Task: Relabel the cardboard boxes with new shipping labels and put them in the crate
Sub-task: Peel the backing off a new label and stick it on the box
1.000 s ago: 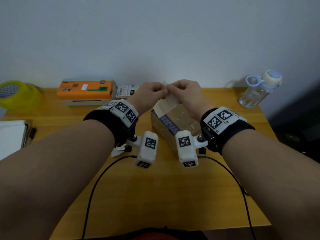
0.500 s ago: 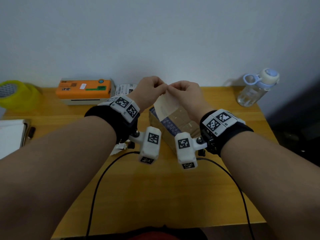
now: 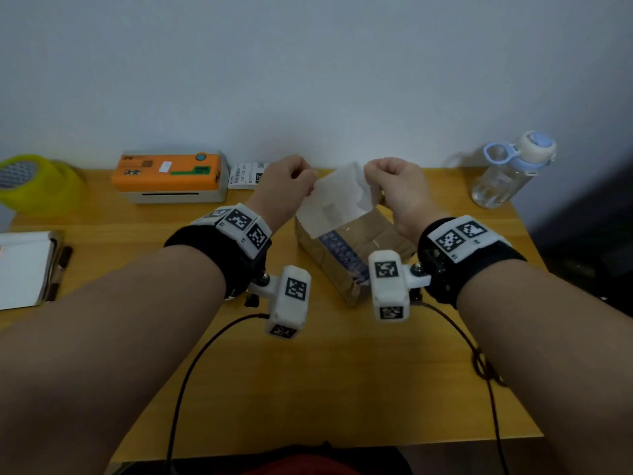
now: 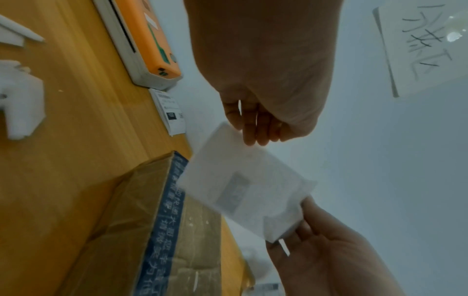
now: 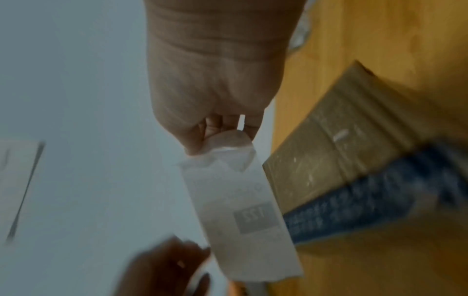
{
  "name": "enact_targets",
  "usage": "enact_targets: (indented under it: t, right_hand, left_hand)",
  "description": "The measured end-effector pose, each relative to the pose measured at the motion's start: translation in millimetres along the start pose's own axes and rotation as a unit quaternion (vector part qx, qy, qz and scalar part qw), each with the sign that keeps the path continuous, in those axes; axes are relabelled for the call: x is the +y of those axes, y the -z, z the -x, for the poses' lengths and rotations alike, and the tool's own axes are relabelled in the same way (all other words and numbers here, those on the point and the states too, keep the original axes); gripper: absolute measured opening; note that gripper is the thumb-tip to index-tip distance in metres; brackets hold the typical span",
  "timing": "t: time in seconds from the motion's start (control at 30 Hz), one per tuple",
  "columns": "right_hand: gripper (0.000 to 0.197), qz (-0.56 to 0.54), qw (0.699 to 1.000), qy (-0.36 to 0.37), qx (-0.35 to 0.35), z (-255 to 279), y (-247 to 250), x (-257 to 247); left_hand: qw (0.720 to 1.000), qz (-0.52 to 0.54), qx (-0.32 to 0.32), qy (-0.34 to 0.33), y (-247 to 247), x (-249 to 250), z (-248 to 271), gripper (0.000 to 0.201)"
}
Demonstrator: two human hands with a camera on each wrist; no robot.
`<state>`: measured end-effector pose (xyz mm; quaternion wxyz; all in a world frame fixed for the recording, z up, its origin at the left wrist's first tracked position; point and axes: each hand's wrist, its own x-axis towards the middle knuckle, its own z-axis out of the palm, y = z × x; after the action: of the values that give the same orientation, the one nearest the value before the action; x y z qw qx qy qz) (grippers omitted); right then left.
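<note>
A white shipping label [image 3: 334,204] hangs in the air between both hands, above a taped cardboard box [image 3: 359,241] with a blue printed strip. My left hand [image 3: 308,190] pinches the label's left edge. My right hand [image 3: 368,181] pinches a thin, crumpled layer at the label's right edge. In the left wrist view the label [image 4: 243,180] spans from my left hand [image 4: 253,128] to my right hand [image 4: 303,230], over the box [image 4: 142,220]. The right wrist view is blurred; a dark "122" block shows faintly through the label [image 5: 243,210]. No crate is in view.
An orange label printer [image 3: 168,173] sits at the back left with a stack of printed labels [image 3: 246,174] beside it. A water bottle [image 3: 507,173] stands back right. A yellow tape roll [image 3: 34,183] and a notebook [image 3: 24,265] with a pen [image 3: 63,265] lie far left.
My hands have moved apart and risen slightly. The label, held at one point between touching fingertips before, now stretches between them.
</note>
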<state>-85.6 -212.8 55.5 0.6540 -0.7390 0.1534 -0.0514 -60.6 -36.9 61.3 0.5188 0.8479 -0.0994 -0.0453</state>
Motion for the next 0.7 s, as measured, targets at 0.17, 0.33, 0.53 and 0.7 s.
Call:
enact_targets:
  t: [0.17,0.33,0.53,0.7]
  right_hand:
    - [0.006,0.037,0.998,0.044,-0.038,9,-9,0]
    - [0.009,0.004,0.998,0.025,-0.058,16,-18,1]
    - [0.010,-0.039,0.996,-0.024,-0.080,16,-16,1]
    - [0.010,-0.088,0.992,-0.062,-0.067,14,-12,-3]
  left_hand:
    - [0.996,0.020,-0.084,0.036,-16,16,2,0.048]
    - [0.996,0.056,-0.067,0.024,-20,9,1,0.037]
    - [0.991,0.109,-0.083,-0.004,-13,2,3,0.023]
    - [0.990,0.105,-0.093,0.008,-4,-6,7,0.022]
